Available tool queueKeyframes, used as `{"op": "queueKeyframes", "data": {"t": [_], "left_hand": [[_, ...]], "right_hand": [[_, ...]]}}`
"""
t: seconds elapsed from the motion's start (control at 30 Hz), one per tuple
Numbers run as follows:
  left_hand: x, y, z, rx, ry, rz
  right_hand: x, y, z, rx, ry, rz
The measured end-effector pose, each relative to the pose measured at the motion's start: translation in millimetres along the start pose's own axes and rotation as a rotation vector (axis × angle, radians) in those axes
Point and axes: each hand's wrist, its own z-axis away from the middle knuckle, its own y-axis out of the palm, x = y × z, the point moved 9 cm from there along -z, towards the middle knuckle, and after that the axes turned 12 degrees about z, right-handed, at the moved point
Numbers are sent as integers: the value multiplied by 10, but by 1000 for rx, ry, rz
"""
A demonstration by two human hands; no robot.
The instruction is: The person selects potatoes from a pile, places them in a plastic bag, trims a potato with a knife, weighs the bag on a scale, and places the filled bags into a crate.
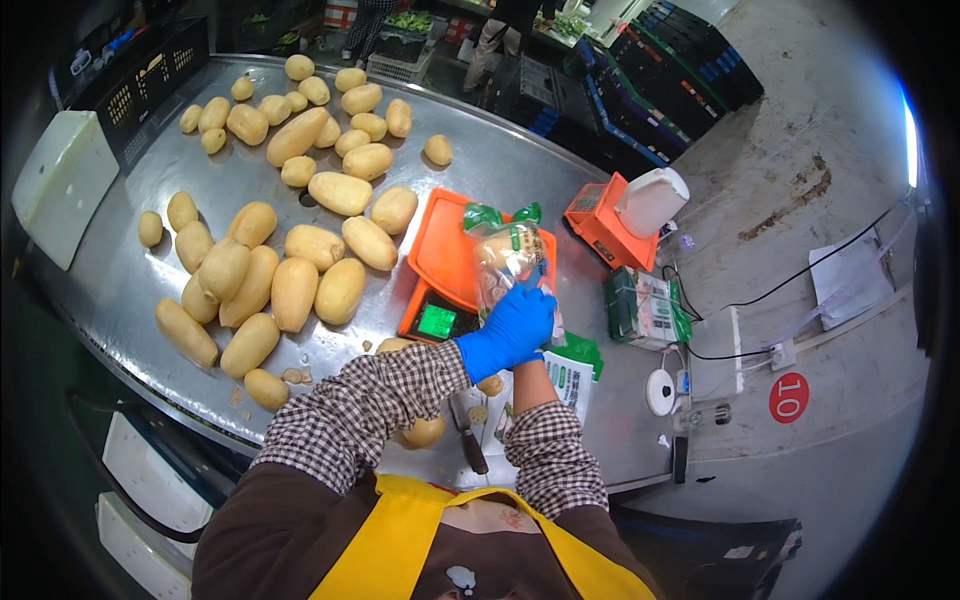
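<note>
A clear plastic bag of potatoes (pixel 508 252) with green printing leans over the orange weighing scale (pixel 440 245), whose display glows green. My left hand (pixel 508 328), in a blue glove, is closed on the lower part of the bag. Beneath it my right hand (pixel 531 359) is mostly covered; only the bare wrist and a bit of blue glove show, so its fingers are hidden. Near my forearms lie a dark-handled knife (pixel 470 448), a loose potato (pixel 424 432) and flat green-and-white printed bags (pixel 570 378).
Many potatoes (pixel 228 268) spread over the left of the metal table (pixel 520 150). On the right stand a second orange scale (pixel 604 222) with a white jug (pixel 652 203) and a green-and-white pack (pixel 642 308). Black crates (pixel 660 85) are stacked behind; a white board (pixel 66 185) edges the left.
</note>
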Motion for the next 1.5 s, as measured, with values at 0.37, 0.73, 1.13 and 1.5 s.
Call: {"op": "queueKeyframes", "data": {"t": [0.37,0.73,1.13,1.5], "left_hand": [[-189,108,69,168,214,197],[618,-202,1003,27,-595,286],[129,68,737,292,-273,275],[72,79,749,253,-249,268]], "right_hand": [[-41,64,-47,81,5,4],[-128,225,-10,86,-21,62],[-109,127,44,111,-35,129],[-97,7,-75,90,-60,225]]}}
